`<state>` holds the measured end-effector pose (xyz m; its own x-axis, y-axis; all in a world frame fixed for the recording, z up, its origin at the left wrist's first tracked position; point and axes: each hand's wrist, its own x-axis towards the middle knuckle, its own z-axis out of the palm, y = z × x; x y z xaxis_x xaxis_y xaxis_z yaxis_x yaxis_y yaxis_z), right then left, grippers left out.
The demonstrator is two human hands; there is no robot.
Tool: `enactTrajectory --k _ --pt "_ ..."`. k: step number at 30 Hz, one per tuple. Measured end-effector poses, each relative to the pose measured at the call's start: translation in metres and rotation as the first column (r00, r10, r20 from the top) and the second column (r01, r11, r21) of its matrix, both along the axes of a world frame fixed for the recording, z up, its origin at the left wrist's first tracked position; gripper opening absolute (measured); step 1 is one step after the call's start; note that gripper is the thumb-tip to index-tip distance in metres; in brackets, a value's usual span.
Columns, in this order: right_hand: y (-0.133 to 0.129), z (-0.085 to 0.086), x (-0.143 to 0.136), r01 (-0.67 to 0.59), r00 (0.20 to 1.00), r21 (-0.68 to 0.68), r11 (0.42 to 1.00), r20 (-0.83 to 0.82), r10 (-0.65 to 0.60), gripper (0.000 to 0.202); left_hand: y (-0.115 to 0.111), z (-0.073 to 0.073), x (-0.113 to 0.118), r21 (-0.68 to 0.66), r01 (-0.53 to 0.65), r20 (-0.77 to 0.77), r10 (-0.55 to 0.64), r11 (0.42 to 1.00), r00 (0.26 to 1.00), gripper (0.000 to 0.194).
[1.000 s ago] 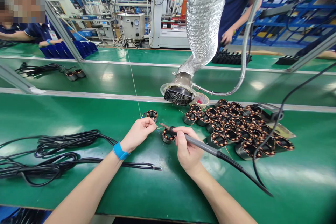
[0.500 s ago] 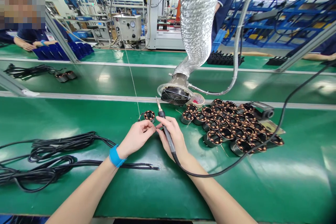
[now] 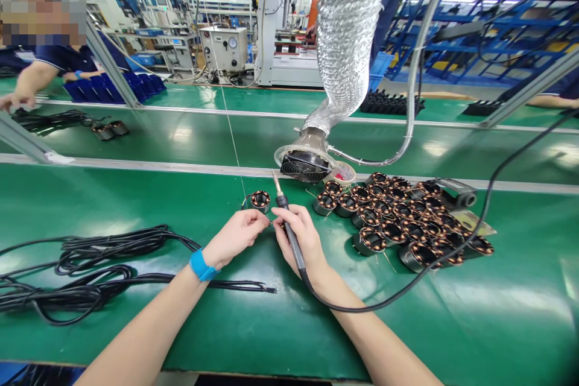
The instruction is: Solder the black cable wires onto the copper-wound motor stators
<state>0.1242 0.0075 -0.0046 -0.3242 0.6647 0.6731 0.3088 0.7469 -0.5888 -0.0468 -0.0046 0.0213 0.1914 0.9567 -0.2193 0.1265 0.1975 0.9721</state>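
Green bench (image 3: 136, 335) here, silver duct (image 3: 346, 30) hanging over it. Black cables (image 3: 90, 245) coiled on the worker's left; cluster of copper-wound stators (image 3: 404, 211) at right. Right hand (image 3: 304, 242) closed round a soldering iron (image 3: 294, 242), tip pointing up and away. Left hand (image 3: 239, 234), thumb and fingertips together, meets the right's fingers. Lone stator (image 3: 260, 201) upright on the bench, just beyond the left hand. Last, thin wire (image 3: 271, 223) in the left pinch (mostly hidden, from where I stand).
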Motion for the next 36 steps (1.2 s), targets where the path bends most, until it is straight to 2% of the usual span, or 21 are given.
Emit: enactTrajectory --k 6,14,21,29,33,36 --pt "0.001 0.003 0.003 -0.015 0.999 -0.097 0.995 -0.034 0.012 0.040 0.003 -0.005 0.001 -0.020 -0.055 0.001 0.055 0.998 0.999 0.029" --pt "-0.003 0.009 0.001 -0.029 0.996 -0.158 0.987 -0.085 0.016 0.040 0.002 -0.003 0.003 0.015 -0.094 -0.054 0.094 0.995 0.994 0.026" --pt "-0.004 0.014 0.001 0.043 0.991 -0.275 0.960 -0.110 -0.076 0.047 0.001 -0.005 0.004 0.070 -0.090 -0.124 0.098 0.993 0.987 0.021" --pt "-0.006 0.016 0.002 0.057 0.987 -0.314 0.948 -0.127 -0.101 0.045 -0.001 -0.001 0.006 0.066 -0.038 -0.114 0.045 0.997 0.992 0.019" --pt "-0.007 0.015 0.004 0.069 0.979 -0.358 0.931 -0.156 -0.133 0.037 0.000 0.000 0.006 0.037 -0.022 -0.107 0.026 0.999 0.994 0.018" --pt "-0.009 0.018 0.006 0.142 0.959 -0.352 0.925 -0.182 -0.217 0.026 0.000 0.000 0.006 0.023 -0.016 -0.091 0.018 1.000 0.996 0.019"
